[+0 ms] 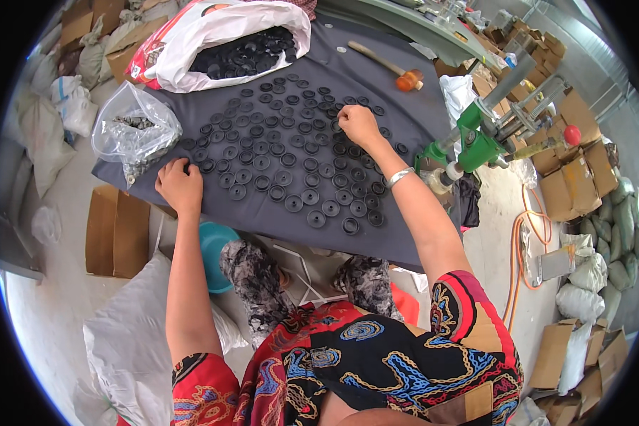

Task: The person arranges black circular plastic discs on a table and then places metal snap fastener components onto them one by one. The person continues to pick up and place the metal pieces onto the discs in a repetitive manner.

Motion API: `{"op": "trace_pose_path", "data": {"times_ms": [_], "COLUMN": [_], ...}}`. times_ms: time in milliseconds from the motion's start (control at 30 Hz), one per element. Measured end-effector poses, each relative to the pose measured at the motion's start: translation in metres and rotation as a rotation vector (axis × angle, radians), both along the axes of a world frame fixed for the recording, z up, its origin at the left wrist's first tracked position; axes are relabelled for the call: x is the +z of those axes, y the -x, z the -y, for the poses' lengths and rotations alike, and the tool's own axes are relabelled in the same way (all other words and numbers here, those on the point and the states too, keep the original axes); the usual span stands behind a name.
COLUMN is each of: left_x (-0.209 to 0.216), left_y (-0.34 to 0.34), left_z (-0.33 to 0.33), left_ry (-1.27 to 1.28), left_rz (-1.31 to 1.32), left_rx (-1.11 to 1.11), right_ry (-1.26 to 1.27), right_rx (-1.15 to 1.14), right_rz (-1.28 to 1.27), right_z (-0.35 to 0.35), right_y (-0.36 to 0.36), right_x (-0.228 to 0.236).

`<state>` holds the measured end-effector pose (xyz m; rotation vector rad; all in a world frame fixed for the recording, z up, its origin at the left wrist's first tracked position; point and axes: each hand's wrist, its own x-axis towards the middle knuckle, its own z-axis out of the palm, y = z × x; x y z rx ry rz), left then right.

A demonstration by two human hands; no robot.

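A person seated at a table (263, 216) draped in dark grey cloth (422, 117) works with both hands over dozens of black discs (284, 177), laid out separately across the middle of the surface, most showing a raised rim and a small central hub. The right hand (360, 126), a silver bracelet (400, 177) at its wrist, reaches to the upper right part of the spread, fingers drawn close together and pointing down among the discs; whether one is gripped cannot be told. The left hand (180, 186) rests at the near left edge, fingers curled, with a dark piece at the fingertips; its hold, too, is unclear.

Just beyond the left hand, an open clear plastic bag (138, 131) contains small greyish parts. At the far side, a white-and-red sack (181, 60) lies with its mouth open toward the person, full of black pieces. A mallet (387, 65) with a wooden handle and amber head lies at the far right, and a green press (468, 135) with a red knob (572, 135) stands at the right edge. Below, a teal basin (215, 255) sits on the floor near a cardboard box (117, 231).
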<state>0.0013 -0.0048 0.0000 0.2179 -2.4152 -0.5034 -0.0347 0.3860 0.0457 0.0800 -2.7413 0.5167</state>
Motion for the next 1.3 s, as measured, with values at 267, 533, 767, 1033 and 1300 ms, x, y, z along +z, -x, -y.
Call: {"op": "trace_pose_path", "data": {"times_ms": [267, 533, 767, 1033, 1300], "left_x": [-0.002, 0.000, 0.003, -0.002, 0.000], "left_y": [0.002, -0.001, -0.001, 0.000, 0.002], "left_z": [-0.001, -0.002, -0.005, -0.002, -0.002], "left_ry": [0.013, -0.024, -0.018, -0.013, -0.020], "left_rz": [0.011, -0.020, -0.026, -0.010, -0.028], "left_rx": [0.014, 0.003, -0.007, 0.004, 0.000], "right_ry": [-0.212, -0.339, -0.228, 0.028, -0.153], "right_rx": [0.032, 0.054, 0.133, -0.131, -0.071], "right_rz": [-0.056, 0.034, -0.122, -0.197, 0.094], "right_z": [-0.010, -0.009, -0.025, -0.072, -0.085], "right_y": [0.010, -0.002, 0.022, 0.037, 0.060], "right_x": [-0.015, -0.003, -0.028, 0.003, -0.013]}}
